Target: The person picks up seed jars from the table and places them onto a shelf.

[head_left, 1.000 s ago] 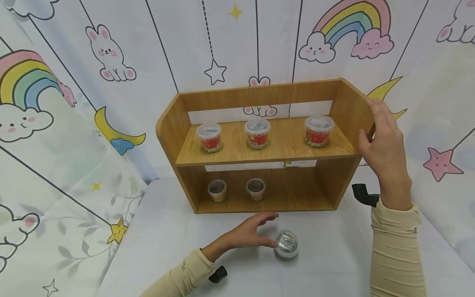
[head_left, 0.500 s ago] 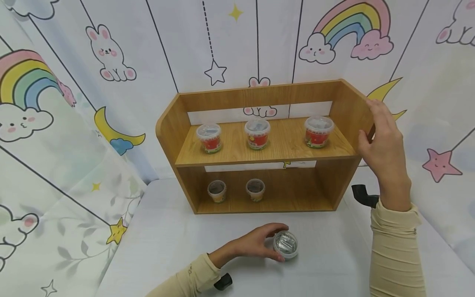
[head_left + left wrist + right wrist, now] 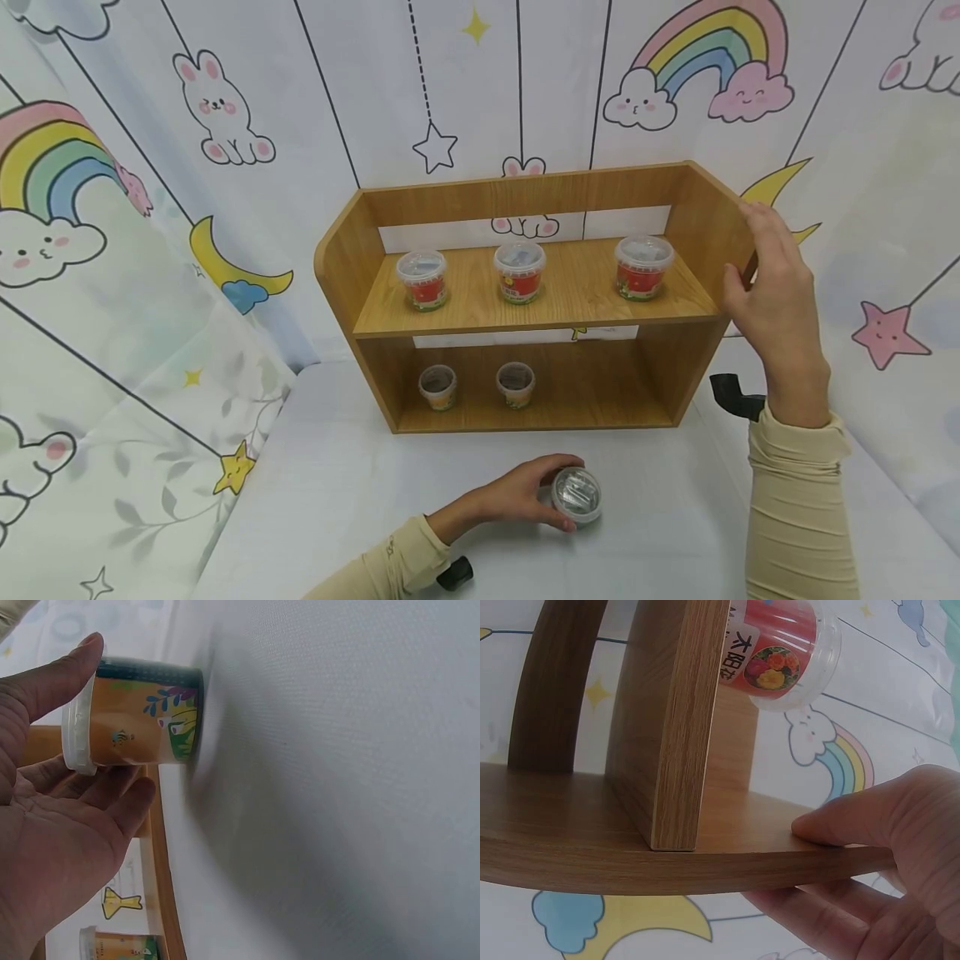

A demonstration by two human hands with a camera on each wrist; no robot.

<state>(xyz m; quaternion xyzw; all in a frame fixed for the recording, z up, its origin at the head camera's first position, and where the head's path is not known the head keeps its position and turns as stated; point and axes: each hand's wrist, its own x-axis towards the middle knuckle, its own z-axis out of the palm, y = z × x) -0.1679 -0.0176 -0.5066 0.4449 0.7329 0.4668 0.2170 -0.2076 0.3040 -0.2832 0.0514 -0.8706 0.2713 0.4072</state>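
Note:
A small lidded plastic tub stands on the white tabletop in front of a two-tier wooden shelf. My left hand holds this tub, thumb on the near side and fingers on the far side. In the left wrist view the tub has an orange printed side and a pale lid, and its base is at or very near the cloth. My right hand grips the shelf's right side panel. The right wrist view shows the thumb inside the panel and the fingers outside it.
On the upper tier sit three lidded tubs with red labels, left, middle and right. The lower tier holds two smaller-looking tubs, left and right. Behind stands a cartoon-printed curtain.
My left hand has moved right and towards me, from beside the tub to a hold around it. The tub and my right hand have stayed nearly in place.

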